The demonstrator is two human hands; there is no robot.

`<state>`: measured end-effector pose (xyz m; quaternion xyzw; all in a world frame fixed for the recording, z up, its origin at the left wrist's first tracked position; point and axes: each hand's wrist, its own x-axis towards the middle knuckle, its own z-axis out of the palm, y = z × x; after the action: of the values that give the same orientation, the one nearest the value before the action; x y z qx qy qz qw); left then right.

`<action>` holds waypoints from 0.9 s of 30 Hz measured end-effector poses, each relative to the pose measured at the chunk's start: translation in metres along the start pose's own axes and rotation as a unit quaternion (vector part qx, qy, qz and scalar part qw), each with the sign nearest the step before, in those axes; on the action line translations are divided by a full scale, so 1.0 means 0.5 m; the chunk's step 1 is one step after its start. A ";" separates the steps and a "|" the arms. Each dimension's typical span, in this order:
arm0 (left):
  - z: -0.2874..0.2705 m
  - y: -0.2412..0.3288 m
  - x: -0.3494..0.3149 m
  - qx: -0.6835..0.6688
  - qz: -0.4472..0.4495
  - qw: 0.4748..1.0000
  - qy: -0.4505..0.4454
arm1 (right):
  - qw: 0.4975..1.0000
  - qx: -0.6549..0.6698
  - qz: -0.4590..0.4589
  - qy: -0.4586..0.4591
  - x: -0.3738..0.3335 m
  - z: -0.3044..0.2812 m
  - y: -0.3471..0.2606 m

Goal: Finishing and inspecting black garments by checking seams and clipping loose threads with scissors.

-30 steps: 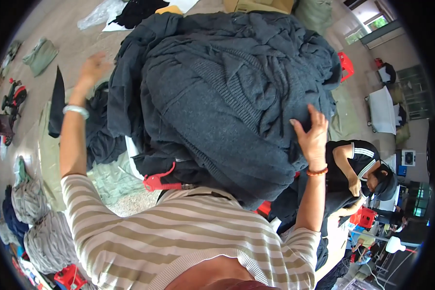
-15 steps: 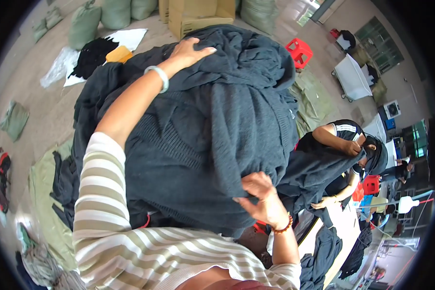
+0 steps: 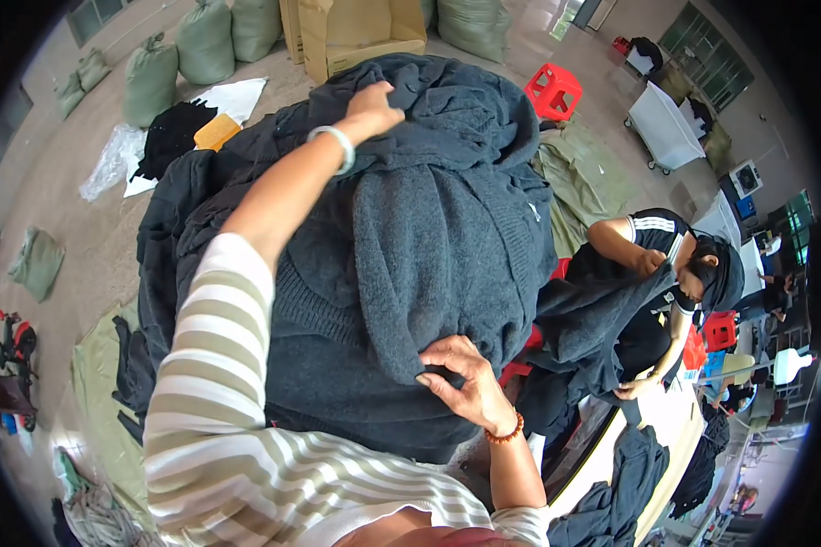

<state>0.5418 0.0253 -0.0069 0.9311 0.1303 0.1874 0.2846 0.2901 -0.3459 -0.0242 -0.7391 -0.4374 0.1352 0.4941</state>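
Observation:
In front of me rises a large heap of dark grey knit sweaters (image 3: pixel 310 383), with ribbed bands showing here and there. My left hand (image 3: pixel 374 111), its arm stretched over the heap, is closed on folded knit near the far top; its fingertips are partly hidden. Close to my body, my right hand (image 3: pixel 463 378) pinches the lower edge of a dark grey sweater (image 3: pixel 410 264) between thumb and fingers. That sweater lies draped over the heap's near side, in loose folds between my two hands.
At the right, a co-worker (image 3: pixel 652 260) holds a dark garment (image 3: pixel 593 319) beside a pale table (image 3: pixel 680 428). Behind the heap stand a red stool (image 3: pixel 554 91), an open cardboard box (image 3: pixel 365 32) and several full sacks (image 3: pixel 205 41). A white wheeled cart (image 3: pixel 661 128) is farther right.
My right hand has closed on the sweater's near edge and moved slightly left. My left hand's fingers have drawn in on the cloth. The draped sweater has shifted left, and the view has turned slightly.

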 end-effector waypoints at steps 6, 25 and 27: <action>-0.303 0.044 -0.302 -0.387 0.075 0.915 -0.086 | 0.995 0.075 0.053 0.042 -0.005 -0.021 -0.030; -0.594 -0.130 -0.880 -0.087 -0.011 0.984 0.158 | 0.963 -0.208 -0.161 0.062 0.270 -0.015 -0.102; -0.604 -0.155 -0.865 -0.091 -0.012 0.979 0.183 | 0.965 -0.198 -0.172 -0.018 0.247 0.010 -0.155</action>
<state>0.0160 0.0819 0.0609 0.8498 0.1735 0.3619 0.3417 0.3188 -0.2364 0.0679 -0.7331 -0.5851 -0.0283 0.3457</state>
